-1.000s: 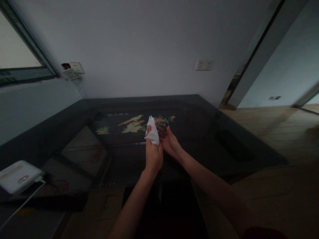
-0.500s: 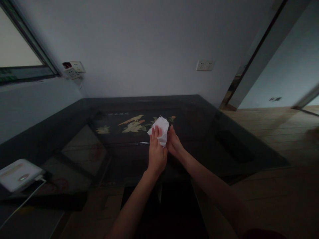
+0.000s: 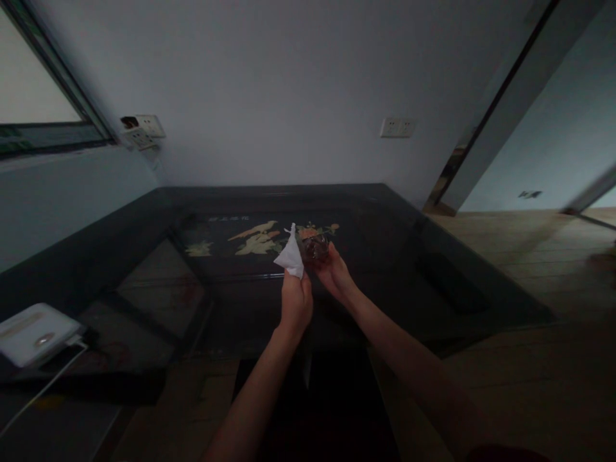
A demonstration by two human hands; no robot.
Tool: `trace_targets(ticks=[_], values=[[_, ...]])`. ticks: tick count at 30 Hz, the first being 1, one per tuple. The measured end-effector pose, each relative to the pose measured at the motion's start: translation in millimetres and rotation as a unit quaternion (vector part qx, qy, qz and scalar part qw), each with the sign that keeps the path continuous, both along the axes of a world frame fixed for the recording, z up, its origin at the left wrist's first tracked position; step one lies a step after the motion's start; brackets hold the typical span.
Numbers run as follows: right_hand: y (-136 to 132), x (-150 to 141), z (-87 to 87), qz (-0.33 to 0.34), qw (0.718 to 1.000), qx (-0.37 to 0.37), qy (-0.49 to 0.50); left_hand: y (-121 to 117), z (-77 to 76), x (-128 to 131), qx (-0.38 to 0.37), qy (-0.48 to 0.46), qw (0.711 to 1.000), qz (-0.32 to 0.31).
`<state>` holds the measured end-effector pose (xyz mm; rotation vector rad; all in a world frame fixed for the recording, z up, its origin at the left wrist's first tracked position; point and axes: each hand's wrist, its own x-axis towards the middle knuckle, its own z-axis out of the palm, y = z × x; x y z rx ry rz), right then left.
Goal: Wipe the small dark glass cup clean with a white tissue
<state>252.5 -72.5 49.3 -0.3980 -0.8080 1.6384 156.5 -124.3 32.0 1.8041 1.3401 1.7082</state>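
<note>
My left hand (image 3: 296, 305) is closed on a crumpled white tissue (image 3: 290, 255), which sticks up above the fingers in a peak. Just to its right, my right hand (image 3: 335, 273) grips a small dark brown, shiny object (image 3: 316, 246) that looks like glass; its exact kind is too dim to make out. The fingers wrap its right side and underside. Both hands are held close together over the dark glossy table (image 3: 375, 221). A narrow gap seems to part the tissue from the dark object.
A white box-shaped device (image 3: 41, 337) with a white cable (image 3: 45, 388) sits at the table's left. On the right lies a dark flat rectangular object (image 3: 452, 282). Wall sockets (image 3: 398, 127) are behind, and a bird-and-flower picture (image 3: 257, 239) decorates the tabletop.
My left hand has drawn the tissue slightly left, off the dark shiny object, which now shows. The tissue has gone from spread flat to bunched. My right hand has stayed nearly in place.
</note>
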Motion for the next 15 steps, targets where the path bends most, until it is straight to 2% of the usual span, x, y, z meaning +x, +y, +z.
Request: trace_targets(ticks=[7,15], values=[[1.3,1.7,2.0,-0.02,0.999,-0.014,0.024,-2.9,1.8,3.0,-0.01,-0.006,1.0,-0.017],[4.9,1.2,1.5,-0.017,0.999,-0.021,0.025,-2.2,-0.7,3.6,0.067,0.076,0.994,-0.038]])
